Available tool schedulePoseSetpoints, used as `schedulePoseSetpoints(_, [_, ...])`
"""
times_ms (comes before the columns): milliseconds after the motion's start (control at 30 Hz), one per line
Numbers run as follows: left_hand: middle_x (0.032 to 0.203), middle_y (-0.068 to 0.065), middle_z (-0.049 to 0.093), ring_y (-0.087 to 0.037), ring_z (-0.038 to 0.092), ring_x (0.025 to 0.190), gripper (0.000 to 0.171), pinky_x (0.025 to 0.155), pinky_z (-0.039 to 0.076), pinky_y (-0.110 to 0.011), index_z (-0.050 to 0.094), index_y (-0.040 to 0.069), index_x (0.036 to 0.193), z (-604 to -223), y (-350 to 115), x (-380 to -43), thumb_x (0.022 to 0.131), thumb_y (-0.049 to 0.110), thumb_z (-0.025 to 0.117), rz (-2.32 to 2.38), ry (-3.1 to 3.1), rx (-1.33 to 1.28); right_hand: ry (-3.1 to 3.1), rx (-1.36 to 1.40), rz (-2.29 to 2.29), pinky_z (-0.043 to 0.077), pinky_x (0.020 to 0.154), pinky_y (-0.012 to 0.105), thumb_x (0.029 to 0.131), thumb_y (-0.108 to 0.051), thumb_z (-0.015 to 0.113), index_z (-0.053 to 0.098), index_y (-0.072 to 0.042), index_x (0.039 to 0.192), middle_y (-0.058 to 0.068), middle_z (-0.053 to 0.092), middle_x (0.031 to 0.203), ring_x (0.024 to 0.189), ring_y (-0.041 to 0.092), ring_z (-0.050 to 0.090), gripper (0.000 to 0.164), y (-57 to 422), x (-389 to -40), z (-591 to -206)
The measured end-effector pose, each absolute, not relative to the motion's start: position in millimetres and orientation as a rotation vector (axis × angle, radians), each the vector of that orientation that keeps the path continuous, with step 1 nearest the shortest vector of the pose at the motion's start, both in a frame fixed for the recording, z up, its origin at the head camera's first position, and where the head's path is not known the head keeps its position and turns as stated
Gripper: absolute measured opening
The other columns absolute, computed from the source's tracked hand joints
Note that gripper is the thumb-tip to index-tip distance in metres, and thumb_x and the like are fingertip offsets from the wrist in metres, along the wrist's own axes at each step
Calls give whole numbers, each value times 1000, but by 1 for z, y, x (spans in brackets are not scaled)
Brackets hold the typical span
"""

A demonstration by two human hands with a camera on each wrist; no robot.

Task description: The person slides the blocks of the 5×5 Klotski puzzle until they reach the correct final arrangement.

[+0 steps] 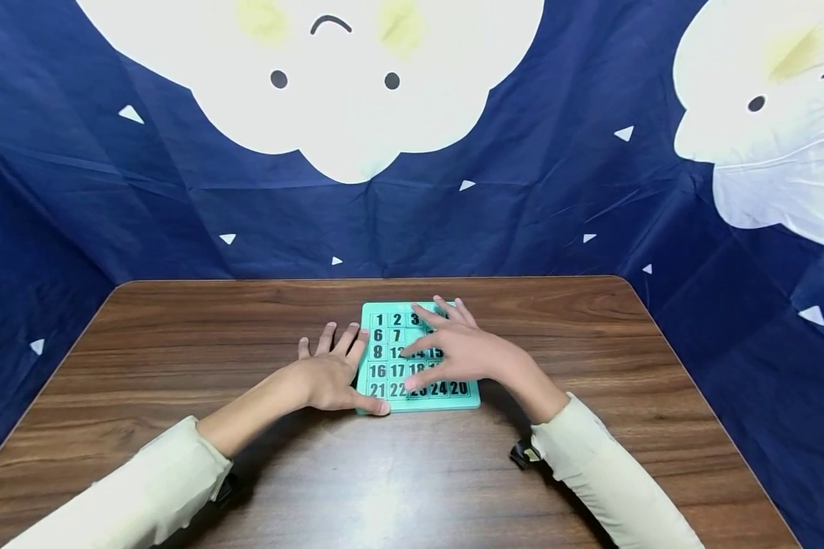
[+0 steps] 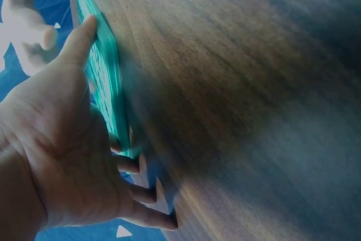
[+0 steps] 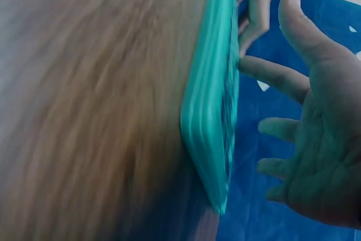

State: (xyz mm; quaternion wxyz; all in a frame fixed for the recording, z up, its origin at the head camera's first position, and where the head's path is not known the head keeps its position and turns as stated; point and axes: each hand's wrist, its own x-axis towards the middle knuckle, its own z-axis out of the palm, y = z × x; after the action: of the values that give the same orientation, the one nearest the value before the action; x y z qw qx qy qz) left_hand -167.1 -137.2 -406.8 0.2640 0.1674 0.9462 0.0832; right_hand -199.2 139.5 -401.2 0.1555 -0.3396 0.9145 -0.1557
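A teal number slide puzzle [image 1: 379, 371] with black numerals lies flat on the table. My left hand [image 1: 329, 377] is spread at its left side, thumb over the front left corner and index fingertip at the left edge. In the left wrist view, the other fingers of this left hand [image 2: 67, 150] reach straight down to the tabletop. Above the tiles is my right hand [image 1: 463, 351], fingers spread, covering several numbers on the right. The right wrist view shows the index fingertip of that right hand [image 3: 327, 122] right at the tile face, the thumb raised and the other fingers apart.
The brown wood-grain table [image 1: 247, 320] has rounded far corners. Behind it and at both sides hangs a dark blue cloth [image 1: 165, 229] with white clouds and small triangles. A small black device [image 1: 523, 454] sits under the right sleeve cuff.
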Motion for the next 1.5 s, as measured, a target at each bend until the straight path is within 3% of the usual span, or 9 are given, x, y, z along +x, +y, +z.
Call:
schedulePoseSetpoints(100, [191, -22, -3, -58, -9, 174, 145, 129, 2, -91, 1, 9, 183, -407, -136, -167, 87, 93, 70, 223, 2560, 462, 2637, -940, -465, -6, 137, 79, 97, -71, 78, 81, -38, 140, 12, 19, 190, 177, 52, -1, 55, 153, -198, -402])
schedulePoseSetpoints(267, [191, -23, -1, -59, -8, 174, 145, 128, 2, -92, 2, 8, 183, -406, -135, -167, 87, 92, 71, 218, 2565, 473, 2691, -876, -439, -7, 137, 78, 97, -72, 77, 74, -39, 150, 15, 19, 190, 176, 54, 1, 62, 157, -205, -403])
schedulePoseSetpoints(500, [191, -22, -2, -59, -10, 174, 144, 128, 2, -92, 1, 8, 183, -406, -136, -169, 88, 93, 69, 204, 2547, 466, 2615, -993, -446, -8, 138, 76, 98, -73, 75, 71, -38, 154, 12, 13, 191, 177, 51, -2, 67, 131, -200, -401])
schedulePoseSetpoints(733, [191, -20, -7, -58, -12, 174, 144, 128, 1, -91, 0, 9, 183, -404, -133, -170, 88, 94, 68, 204, 2547, 460, 2704, -897, -367, -5, 138, 76, 95, -73, 78, 87, -31, 130, 10, 29, 187, 177, 51, 3, 55, 135, -202, -389])
schedulePoseSetpoints(967, [191, -20, -6, -58, -12, 174, 143, 127, 1, -92, -1, 10, 183, -404, -133, -170, 89, 94, 67, 193, 2539, 462, 2578, -1013, -402, -7, 139, 74, 98, -75, 74, 69, -39, 157, 9, 17, 191, 178, 49, 0, 69, 114, -199, -394])
schedulePoseSetpoints(1200, [191, -20, -6, -58, -11, 174, 144, 128, 2, -92, -1, 9, 183, -403, -132, -170, 88, 94, 67, 193, 2546, 469, 2691, -926, -373, -3, 139, 76, 94, -71, 81, 87, -30, 130, 10, 30, 187, 177, 51, 5, 55, 123, -205, -389])
schedulePoseSetpoints(1400, [191, -21, -5, -59, -11, 173, 144, 127, 2, -92, -1, 9, 183, -405, -136, -169, 89, 94, 67, 203, 2540, 460, 2611, -959, -387, -7, 140, 73, 97, -79, 72, 57, -39, 167, 9, 10, 192, 178, 48, -1, 82, 109, -208, -400])
schedulePoseSetpoints(1500, [191, -21, -4, -58, -11, 174, 144, 127, 2, -92, 0, 9, 183, -407, -138, -169, 89, 94, 67, 214, 2543, 465, 2565, -947, -360, -9, 140, 71, 96, -80, 72, 53, -44, 168, 6, 6, 193, 179, 45, -5, 83, 107, -205, -402])
